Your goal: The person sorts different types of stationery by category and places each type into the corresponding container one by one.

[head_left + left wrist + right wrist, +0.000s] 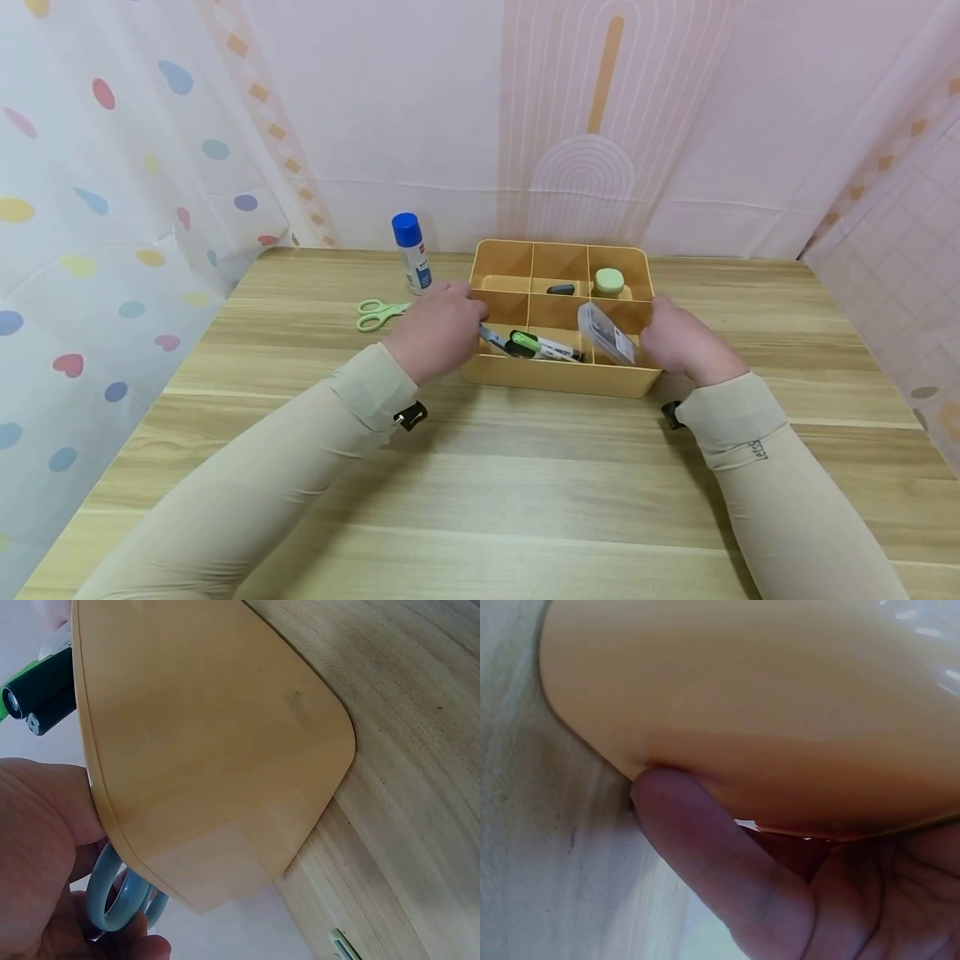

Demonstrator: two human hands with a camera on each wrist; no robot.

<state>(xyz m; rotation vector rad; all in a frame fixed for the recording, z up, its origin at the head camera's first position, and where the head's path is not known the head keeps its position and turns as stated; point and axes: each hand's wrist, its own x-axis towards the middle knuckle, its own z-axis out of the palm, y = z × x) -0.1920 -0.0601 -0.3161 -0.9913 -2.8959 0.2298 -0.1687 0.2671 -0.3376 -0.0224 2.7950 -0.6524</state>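
Note:
A yellow organizer box (562, 379) with several compartments stands mid-table. My left hand (442, 329) is at its front left corner and grips scissors with light blue handles (120, 892); their grey blade (491, 337) pokes into the front left compartment. Green and black markers (543, 346) lie in the front middle compartment and a clear plastic case (606, 333) leans in the front right one. My right hand (686, 342) holds the box's right side, its thumb (697, 847) pressed on the outer wall (765, 697). In the left wrist view the box wall (210, 727) fills the frame.
Green-handled scissors (378, 314) lie on the wooden table left of the box. A glue bottle with a blue cap (412, 252) stands behind them. A pale green case (609, 282) and a small black item (560, 289) sit in the back compartments. Curtains close off the back and sides.

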